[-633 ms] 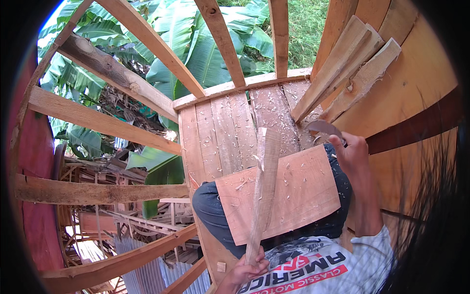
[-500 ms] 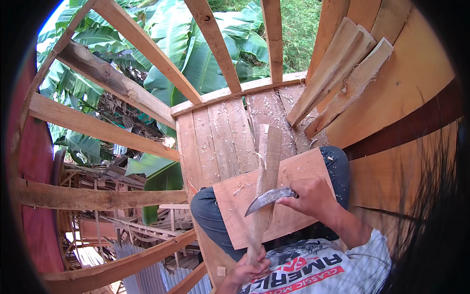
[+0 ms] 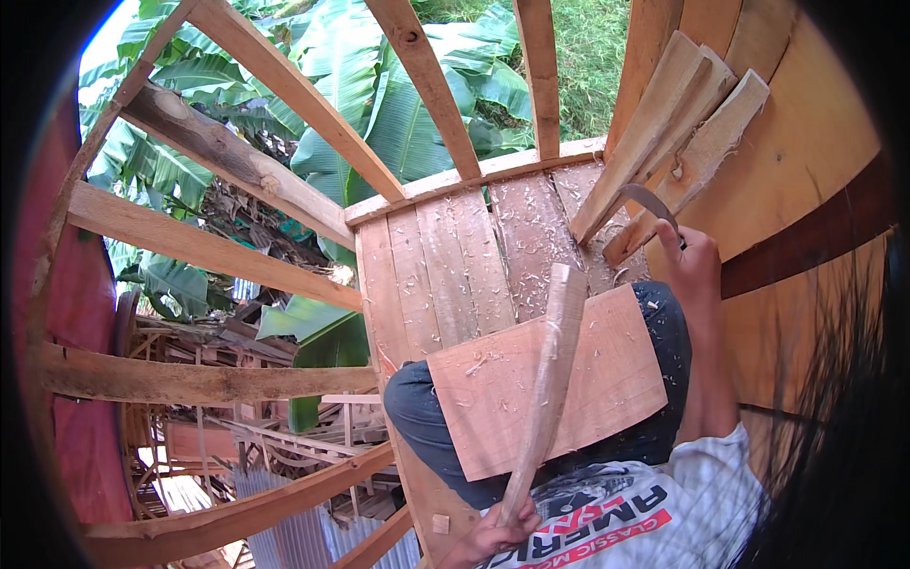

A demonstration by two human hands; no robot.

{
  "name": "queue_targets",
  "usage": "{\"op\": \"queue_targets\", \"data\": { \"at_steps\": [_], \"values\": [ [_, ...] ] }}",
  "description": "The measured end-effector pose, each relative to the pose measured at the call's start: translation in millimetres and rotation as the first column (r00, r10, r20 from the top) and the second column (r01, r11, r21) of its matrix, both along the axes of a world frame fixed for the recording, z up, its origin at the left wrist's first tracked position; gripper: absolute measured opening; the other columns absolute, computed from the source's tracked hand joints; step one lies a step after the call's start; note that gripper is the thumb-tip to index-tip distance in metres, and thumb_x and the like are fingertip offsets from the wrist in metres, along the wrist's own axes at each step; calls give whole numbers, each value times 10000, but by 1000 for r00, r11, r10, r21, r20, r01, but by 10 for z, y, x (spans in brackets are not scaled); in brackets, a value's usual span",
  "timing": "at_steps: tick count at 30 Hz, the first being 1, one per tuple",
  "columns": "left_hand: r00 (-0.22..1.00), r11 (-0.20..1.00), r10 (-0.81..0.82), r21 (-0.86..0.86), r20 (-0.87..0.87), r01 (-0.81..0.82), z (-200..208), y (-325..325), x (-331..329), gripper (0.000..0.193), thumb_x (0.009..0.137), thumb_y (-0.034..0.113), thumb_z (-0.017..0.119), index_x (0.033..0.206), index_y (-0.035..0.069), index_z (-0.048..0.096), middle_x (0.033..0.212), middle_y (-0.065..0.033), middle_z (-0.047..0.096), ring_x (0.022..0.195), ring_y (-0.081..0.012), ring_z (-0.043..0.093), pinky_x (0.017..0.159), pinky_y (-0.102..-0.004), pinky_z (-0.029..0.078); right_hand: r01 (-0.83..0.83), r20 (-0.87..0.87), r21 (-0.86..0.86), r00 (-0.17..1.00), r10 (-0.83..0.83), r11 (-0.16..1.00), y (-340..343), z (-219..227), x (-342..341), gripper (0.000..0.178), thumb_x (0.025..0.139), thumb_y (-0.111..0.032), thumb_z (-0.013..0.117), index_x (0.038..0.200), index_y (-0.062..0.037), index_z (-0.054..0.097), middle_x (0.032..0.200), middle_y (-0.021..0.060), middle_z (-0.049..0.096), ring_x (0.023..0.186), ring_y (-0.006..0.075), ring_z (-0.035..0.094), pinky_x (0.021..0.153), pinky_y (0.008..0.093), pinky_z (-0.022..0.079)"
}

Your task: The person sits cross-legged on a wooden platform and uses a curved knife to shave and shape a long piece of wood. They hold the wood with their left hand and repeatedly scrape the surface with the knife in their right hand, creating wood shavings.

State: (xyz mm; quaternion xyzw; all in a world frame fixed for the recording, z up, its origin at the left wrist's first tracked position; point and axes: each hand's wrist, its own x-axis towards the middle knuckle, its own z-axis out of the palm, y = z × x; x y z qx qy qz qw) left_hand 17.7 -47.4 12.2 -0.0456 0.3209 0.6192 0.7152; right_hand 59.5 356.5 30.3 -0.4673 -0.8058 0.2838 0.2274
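My left hand [image 3: 500, 533] is closed around the lower end of a long piece of wood [image 3: 550, 389], which leans up and away from me over a thin plywood board [image 3: 616, 365] lying across my lap. The wood's far end is thicker and rough-cut. Raised off to the right, beyond my right knee, my right hand [image 3: 697, 258] grips a knife with a curved blade [image 3: 650, 201]. Its handle is mostly hidden in my fingers. The blade is apart from the wood and appears in front of the leaning offcuts.
Several rough wood pieces [image 3: 654, 133] lean against the wooden wall [image 3: 796, 171] at right. Shavings litter the plank floor [image 3: 441, 247]. A small wood block [image 3: 441, 523] lies near my left hand. Slanting timber bars [image 3: 209, 242] edge the left side, with banana leaves [image 3: 412, 114] beyond.
My right hand has lifted the knife off the wood and swung it up and to the right. The wood piece has tilted further right, still in my left hand.
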Motion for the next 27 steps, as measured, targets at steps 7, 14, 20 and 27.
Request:
{"op": "queue_targets", "data": {
  "at_steps": [7, 14, 20, 27],
  "values": [
    [989, 999, 11, 39, 146, -17, -28, 151, -44, 292, 751, -8, 546, 889, 110, 317, 659, -10, 361, 437, -53, 307, 378, -186, 239, -578, 53, 138, 815, 577, 804, -1063, -189, 122, 527, 766, -546, 644, 610, -43, 617, 547, 126, 565, 523, 296, 601, 498, 386, 468],
    [993, 1000, -26, 0, 114, 26, -4, 168, -21, 296, 735, 3, 543, 881, 113, 310, 669, 3, 353, 459, -47, 297, 387, -189, 225, -537, 102, 333, 838, 537, 775, -793, -278, -101, 546, 676, -613, 673, 561, -86, 588, 500, 71, 524, 474, 251, 571, 446, 346, 438],
    [995, 999, -35, 7, 97, 35, 23, 209, -54, 286, 734, 21, 537, 874, 114, 306, 668, 3, 351, 462, -52, 293, 398, -194, 217, -490, 57, 465, 848, 527, 738, -686, -365, -197, 574, 656, -627, 672, 520, -89, 523, 480, 67, 498, 459, 245, 562, 432, 345, 415],
    [983, 999, 13, 43, 183, -21, -68, 174, -67, 309, 748, 20, 562, 897, 118, 310, 659, -4, 351, 477, -64, 320, 379, -188, 236, -544, 80, 342, 829, 553, 766, -772, -387, -200, 562, 716, -591, 659, 534, -72, 544, 497, 87, 523, 463, 258, 572, 440, 355, 432]
  ]
}}
